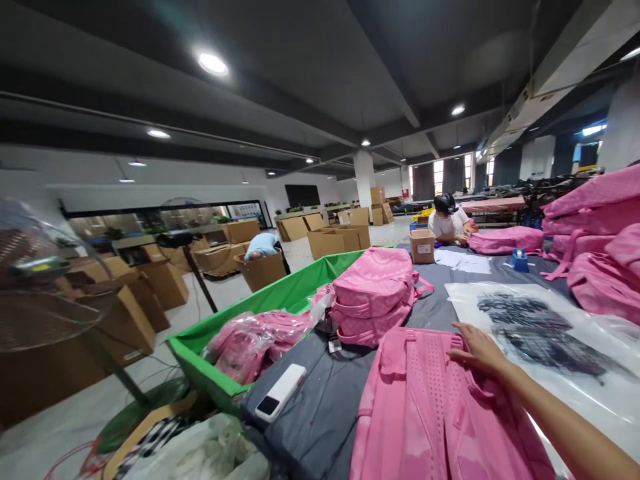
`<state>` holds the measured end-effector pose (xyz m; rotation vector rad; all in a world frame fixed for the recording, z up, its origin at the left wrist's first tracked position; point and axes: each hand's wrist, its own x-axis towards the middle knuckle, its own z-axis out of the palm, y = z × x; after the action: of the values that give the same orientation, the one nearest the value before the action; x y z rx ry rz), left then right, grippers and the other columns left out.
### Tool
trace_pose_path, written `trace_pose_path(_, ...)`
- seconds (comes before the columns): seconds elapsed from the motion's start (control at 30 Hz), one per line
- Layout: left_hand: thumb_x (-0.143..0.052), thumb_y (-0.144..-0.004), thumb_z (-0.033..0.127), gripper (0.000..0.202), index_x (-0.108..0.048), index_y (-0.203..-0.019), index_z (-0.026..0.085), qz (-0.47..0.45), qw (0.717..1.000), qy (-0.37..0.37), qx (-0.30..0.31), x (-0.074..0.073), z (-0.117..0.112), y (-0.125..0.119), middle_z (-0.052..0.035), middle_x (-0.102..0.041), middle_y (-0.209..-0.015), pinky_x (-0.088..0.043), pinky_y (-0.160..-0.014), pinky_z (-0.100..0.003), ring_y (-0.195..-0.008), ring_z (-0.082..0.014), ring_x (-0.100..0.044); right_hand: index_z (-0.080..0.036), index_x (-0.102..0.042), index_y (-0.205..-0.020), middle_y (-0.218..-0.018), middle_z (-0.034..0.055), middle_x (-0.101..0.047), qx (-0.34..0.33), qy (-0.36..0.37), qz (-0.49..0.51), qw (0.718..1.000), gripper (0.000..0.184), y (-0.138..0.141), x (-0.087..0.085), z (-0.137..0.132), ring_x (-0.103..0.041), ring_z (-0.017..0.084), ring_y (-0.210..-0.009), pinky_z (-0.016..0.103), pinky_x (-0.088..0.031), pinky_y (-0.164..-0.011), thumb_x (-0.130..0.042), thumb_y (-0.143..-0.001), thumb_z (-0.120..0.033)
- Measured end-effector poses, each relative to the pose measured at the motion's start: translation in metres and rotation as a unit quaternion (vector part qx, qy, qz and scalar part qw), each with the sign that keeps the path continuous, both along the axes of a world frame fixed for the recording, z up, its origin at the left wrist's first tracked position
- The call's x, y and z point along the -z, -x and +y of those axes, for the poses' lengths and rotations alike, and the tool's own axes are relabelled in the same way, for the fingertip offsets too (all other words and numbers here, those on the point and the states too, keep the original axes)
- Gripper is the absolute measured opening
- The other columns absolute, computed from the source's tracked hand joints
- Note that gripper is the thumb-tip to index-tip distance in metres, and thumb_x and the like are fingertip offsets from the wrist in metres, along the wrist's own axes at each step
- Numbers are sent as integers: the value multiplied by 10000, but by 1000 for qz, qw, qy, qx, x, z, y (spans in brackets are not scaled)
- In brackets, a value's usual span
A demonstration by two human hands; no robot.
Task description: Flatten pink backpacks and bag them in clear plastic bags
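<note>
A pink backpack (420, 400) lies on the dark cloth-covered table (320, 413), its shoulder straps and dotted back panel facing up. My right hand (479, 352) rests on its top right corner, fingers stretched out and apart. Just beyond stands another pink backpack (373, 293), with a tag (334, 344) hanging at its side. A stack of clear plastic bags with black print (540, 327) lies flat to the right of my hand. My left hand is out of view.
A green bin (235, 377) holds pink bags in clear plastic. A white phone-like device (281, 392) lies near the table edge. More pink backpacks (605, 267) pile up at right. One co-worker (450, 223) sits across; another (263, 247) bends over a carton. A fan (45, 287) stands left.
</note>
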<state>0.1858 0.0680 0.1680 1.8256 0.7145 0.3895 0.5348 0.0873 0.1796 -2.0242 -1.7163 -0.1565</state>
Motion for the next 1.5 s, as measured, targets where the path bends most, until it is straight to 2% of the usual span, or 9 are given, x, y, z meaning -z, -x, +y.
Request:
trace_pose_path(0.17, -586, -895, 590, 662, -569, -1390, 150, 54, 946, -299, -111, -32, 113, -45, -183, -588, -1425, -324, -1185, -559, -1375, -380, -473, -219, -633, -1298, -1368, 161, -640, -33, -41, -38, 998, 588, -9, 44, 11, -552, 355, -1327, 596, -401, -1128, -579, -869, -617)
trace_pose_path(0.3, -632, -867, 569, 579, -661, -1210, 104, 109, 920, -358, -117, -29, 163, -105, -202, -692, -1219, -493, -1022, -509, -1190, -368, -622, -222, -637, -1252, -1253, 142, -703, -66, -138, -1, 988, 553, -8, 54, 7, -657, 320, -1163, 550, -478, -1065, -574, -881, -627)
trace_pose_path(0.43, -700, -839, 314, 344, -643, -1153, 187, 40, 917, -382, -105, -8, 147, -122, -96, -665, -1220, -451, -1079, -409, -1197, -260, -585, -222, -648, -1169, -1149, 131, -723, -85, -175, 68, 979, 489, 3, 41, -5, -669, 303, -1074, 492, -525, -982, -586, -878, -610)
trace_pose_path(0.7, -624, -889, 150, 299, -619, -1180, 219, -92, 883, -434, -153, 30, 97, -82, -82, -662, -1174, -491, -1043, -465, -1142, -253, -606, -227, -629, -1229, -1172, 111, -715, -63, -220, 30, 973, 365, 45, 55, -56, -650, 286, -1122, 492, -514, -1005, -517, -972, -461)
trace_pose_path(0.9, -539, -995, 209, 303, -620, -1287, 205, -89, 863, -496, -25, 64, 82, -60, -108, -701, -1254, -460, -1122, -464, -1232, -237, -613, -241, -621, -1236, -1128, 59, -746, -101, -193, -52, 975, 308, 45, 71, -102, -709, 233, -1027, 395, -545, -946, -464, -1023, -399)
trace_pose_path(1.07, -523, -1007, 204, 271, -686, -1224, 203, 57, 893, -439, 82, 62, 118, -76, -83, -718, -1249, -503, -1023, -350, -1156, -206, -647, -258, -710, -1099, -1078, 44, -772, -78, -48, -34, 995, 334, 26, 63, -70, -723, 249, -977, 362, -561, -821, -466, -1006, -466)
trace_pose_path(1.27, -604, -938, 184, 168, -761, -999, 190, 126, 902, -405, 80, 50, 167, -123, -80, -749, -1056, -514, -908, -317, -1004, -222, -681, -267, -729, -950, -965, 62, -774, 12, 67, -46, 997, 253, 10, 57, -9, -721, 281, -837, 357, -498, -673, -538, -942, -432)
trace_pose_path(1.4, -629, -936, 290, 238, -743, -1081, 139, 157, 890, -425, 49, 27, 144, -137, -158, -729, -1101, -508, -965, -434, -1089, -318, -661, -195, -705, -1094, -1055, 136, -757, 13, -13, -39, 999, 370, 16, 80, -3, -706, 308, -962, 436, -526, -856, -416, -978, -396)
trace_pose_path(1.5, -710, -865, 542, 690, -570, -1401, 130, 108, 887, -443, 64, 26, 108, -152, -208, -605, -1392, -359, -1152, -565, -1351, -393, -497, -179, -696, -1041, -969, 154, -751, 3, -61, -30, 998, 405, 17, 99, 0, -703, 322, -916, 484, -541, -852, -359, -978, -395)
